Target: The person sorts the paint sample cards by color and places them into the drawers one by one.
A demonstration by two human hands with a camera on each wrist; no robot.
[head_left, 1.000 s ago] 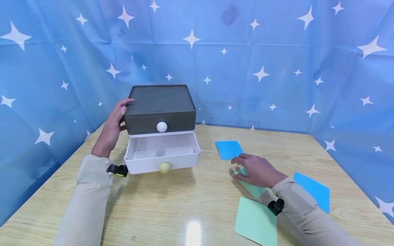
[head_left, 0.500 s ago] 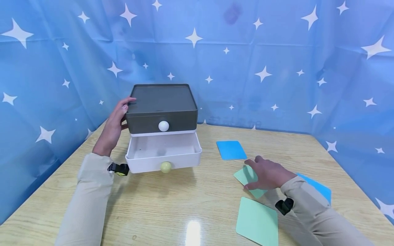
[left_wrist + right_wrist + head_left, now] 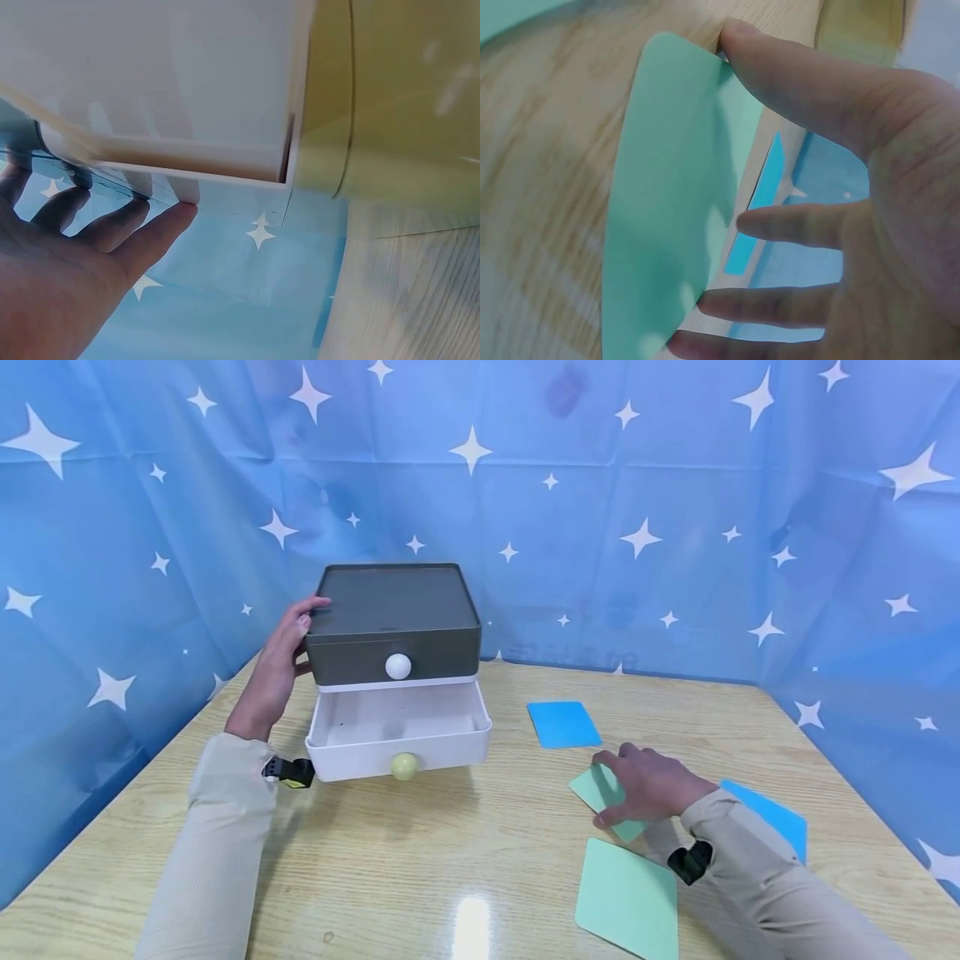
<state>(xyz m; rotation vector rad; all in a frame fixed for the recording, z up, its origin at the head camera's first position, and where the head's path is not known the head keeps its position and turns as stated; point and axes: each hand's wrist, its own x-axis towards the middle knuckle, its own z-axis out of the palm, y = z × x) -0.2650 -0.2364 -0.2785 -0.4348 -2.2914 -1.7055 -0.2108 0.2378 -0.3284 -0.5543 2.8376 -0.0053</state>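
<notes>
the right forearm slants in from the lower right corner, and the right hand (image 3: 654,783) arches low over the table (image 3: 375,868), palm down, its thumb well apart from the fingers. the hand is spread; in the right wrist view the thumb tip sits at one corner of the small green card (image 3: 600,788) while the fingertips lie along its edge, and whether they touch it i cannot tell. that card is under the hand, partly hidden by it, one corner showing past the fingers to the left. the large green card (image 3: 626,897) lies nearer the person, just beside it; one blue card (image 3: 562,725) lies beyond the fingertips, and another blue card (image 3: 772,814) is partly covered by the right sleeve (image 3: 757,868).

the left arm reaches forward, with the left hand (image 3: 273,672) resting against the left side of the dark-topped drawer box (image 3: 393,600), fingers extended and a fingertip over its top edge. the box's lower white drawer (image 3: 341,762) is pulled out toward the person
</notes>
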